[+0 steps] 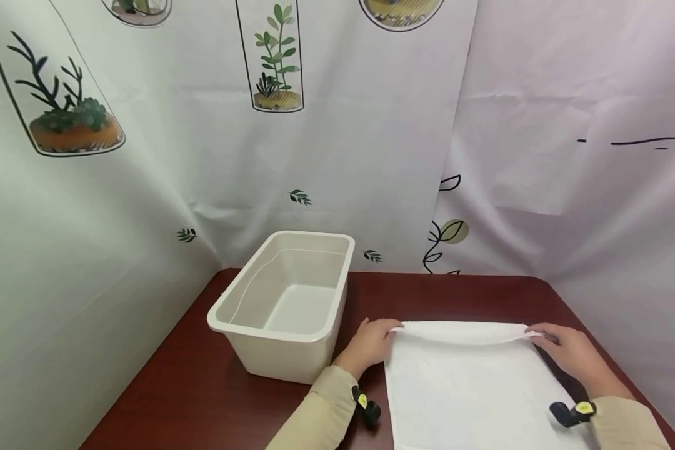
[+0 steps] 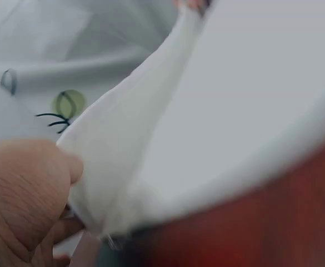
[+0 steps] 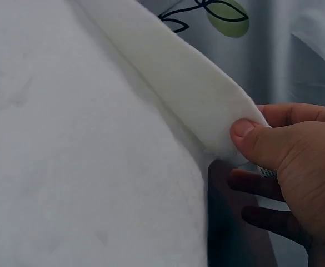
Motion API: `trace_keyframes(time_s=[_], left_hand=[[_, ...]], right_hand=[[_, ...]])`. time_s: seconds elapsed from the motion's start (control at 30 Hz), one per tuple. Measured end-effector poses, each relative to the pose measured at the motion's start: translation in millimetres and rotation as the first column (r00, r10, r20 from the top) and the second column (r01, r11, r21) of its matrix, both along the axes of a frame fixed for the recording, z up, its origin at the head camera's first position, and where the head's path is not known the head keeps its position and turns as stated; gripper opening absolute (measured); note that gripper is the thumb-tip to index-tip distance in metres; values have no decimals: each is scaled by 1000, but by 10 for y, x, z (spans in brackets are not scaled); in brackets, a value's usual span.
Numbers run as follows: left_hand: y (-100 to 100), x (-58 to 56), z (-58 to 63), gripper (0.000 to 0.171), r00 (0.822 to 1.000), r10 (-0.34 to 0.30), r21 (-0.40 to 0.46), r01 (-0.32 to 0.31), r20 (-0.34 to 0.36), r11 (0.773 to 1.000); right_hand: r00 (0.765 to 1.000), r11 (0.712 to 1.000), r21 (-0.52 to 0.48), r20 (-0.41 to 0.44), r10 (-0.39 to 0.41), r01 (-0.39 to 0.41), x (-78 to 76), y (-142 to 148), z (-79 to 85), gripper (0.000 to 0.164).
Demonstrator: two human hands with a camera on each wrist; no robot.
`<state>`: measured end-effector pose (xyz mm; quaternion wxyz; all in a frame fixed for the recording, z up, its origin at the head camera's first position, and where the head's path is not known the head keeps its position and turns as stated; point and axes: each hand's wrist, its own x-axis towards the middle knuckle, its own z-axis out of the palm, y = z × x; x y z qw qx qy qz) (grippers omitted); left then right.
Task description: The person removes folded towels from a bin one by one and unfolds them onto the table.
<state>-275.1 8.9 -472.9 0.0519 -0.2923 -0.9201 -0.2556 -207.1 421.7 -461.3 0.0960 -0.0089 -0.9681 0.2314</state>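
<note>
A white cloth (image 1: 461, 387) with a soft, felt-like surface lies over the right part of the table, its far edge lifted and folded back in a narrow strip. At the far left corner, my left hand (image 1: 373, 341) pinches that edge; the left wrist view shows the thumb on the folded strip (image 2: 118, 139). My right hand (image 1: 572, 353) pinches the opposite far corner. In the right wrist view its thumb (image 3: 256, 139) presses on the strip, with the lower fingers spread beneath. The edge sags slightly between both hands.
A cream plastic tub (image 1: 333, 331) stands left of the cloth, close to my left forearm, with its inside bare. The dark red table (image 1: 202, 400) ends at a white curtain (image 1: 371, 156) printed with plants, which hangs behind and along both sides.
</note>
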Motion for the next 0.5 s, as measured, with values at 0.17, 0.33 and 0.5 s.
trace_keyframes(time_s=[0.17, 0.33, 0.5], left_hand=[[134, -158, 129, 26, 967, 183, 155, -211, 177, 965], [238, -342, 184, 27, 926, 286, 219, -340, 246, 914], [330, -487, 127, 29, 894, 365, 274, -430, 259, 860]], right_hand=[[999, 998, -41, 15, -48, 49, -188, -42, 131, 38], [998, 992, -112, 22, -60, 62, -465, -98, 194, 39], [991, 960, -251, -26, -130, 120, -653, -155, 97, 40]])
